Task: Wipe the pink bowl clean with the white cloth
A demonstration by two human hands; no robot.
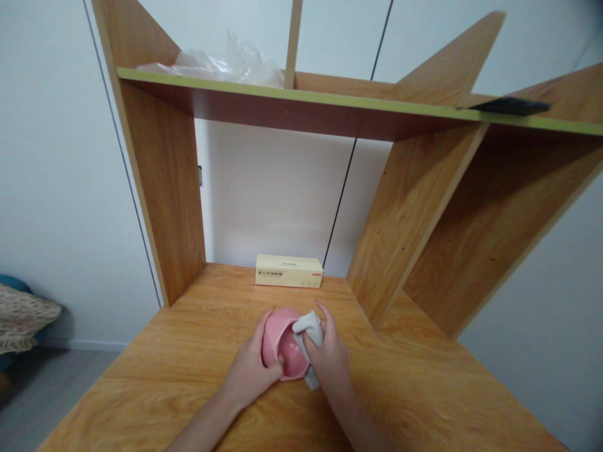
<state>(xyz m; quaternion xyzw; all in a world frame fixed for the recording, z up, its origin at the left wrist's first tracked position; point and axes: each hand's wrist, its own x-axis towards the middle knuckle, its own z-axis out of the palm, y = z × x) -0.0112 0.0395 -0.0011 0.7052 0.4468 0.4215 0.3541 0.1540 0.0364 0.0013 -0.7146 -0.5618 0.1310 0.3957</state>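
A pink bowl is tilted on its side over the wooden desk. My left hand grips its left rim, thumb inside the bowl. My right hand is closed on a crumpled white cloth, which it presses against the bowl's right rim. Part of the cloth hangs down below the hand.
A long cream cardboard box lies at the back of the desk against the wall. Wooden side panels rise left and right. The upper shelf carries a clear plastic bag and a dark flat object. A patterned cushion sits at far left.
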